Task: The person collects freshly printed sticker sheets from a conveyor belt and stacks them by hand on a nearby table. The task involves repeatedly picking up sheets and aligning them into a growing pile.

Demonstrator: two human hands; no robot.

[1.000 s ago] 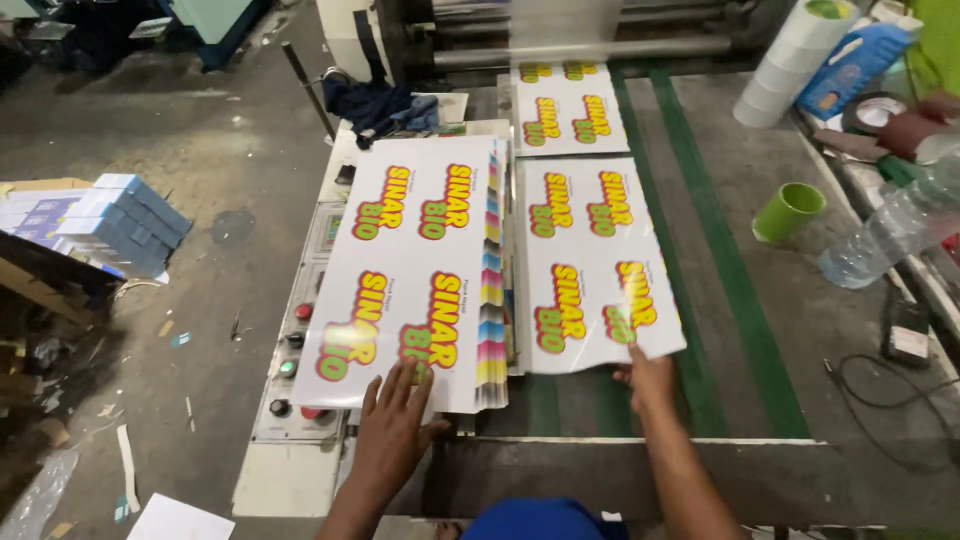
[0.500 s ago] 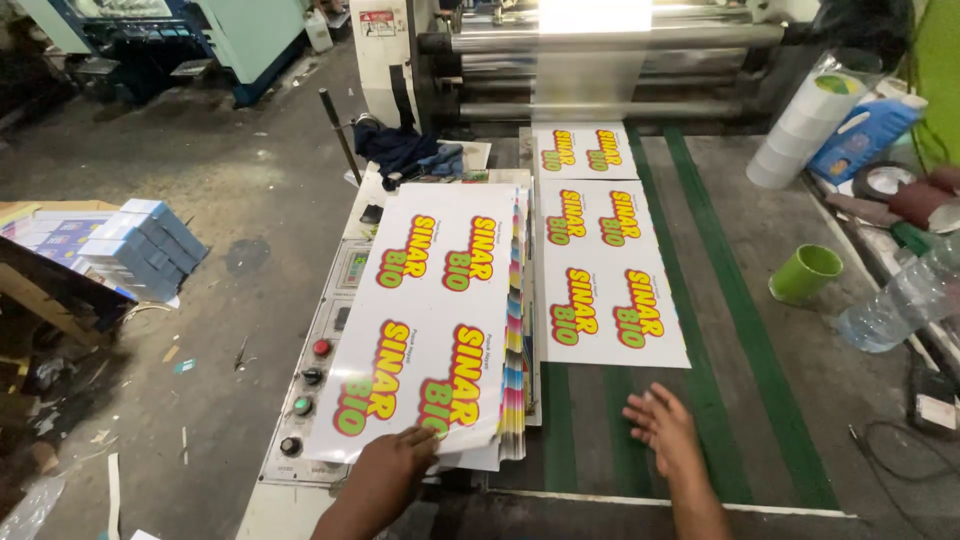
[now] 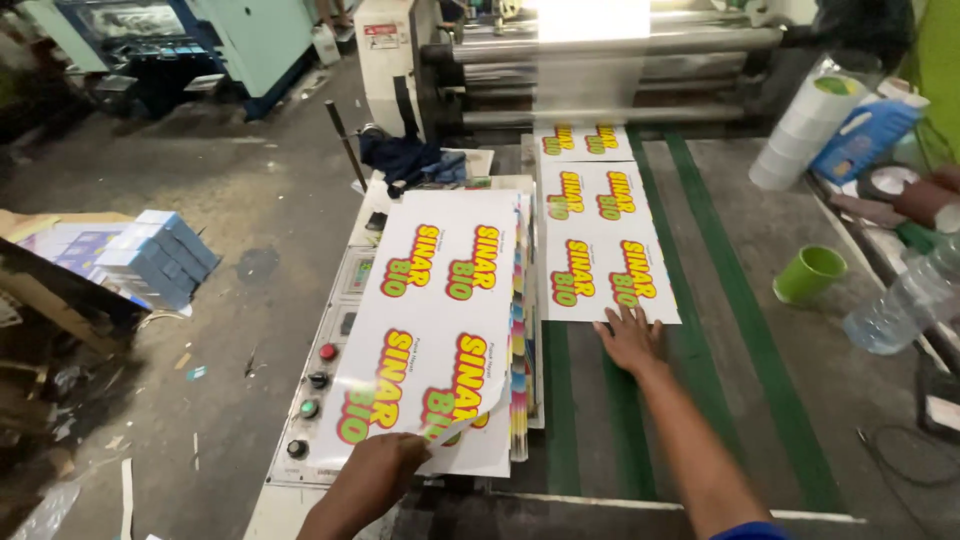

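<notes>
Your view is unevenly lit. Strongest light falls at top centre, where the film on the rollers (image 3: 592, 40) blows out to pure white with no detail. The glossy printed sheets (image 3: 440, 330) show mild sheen but stay legible. The floor at left (image 3: 150, 300) sits dim, with murky shadows under the clutter. Straight edges bow outward near the frame borders. Your left hand (image 3: 385, 470) is slightly soft; corners lose sharpness.
</notes>
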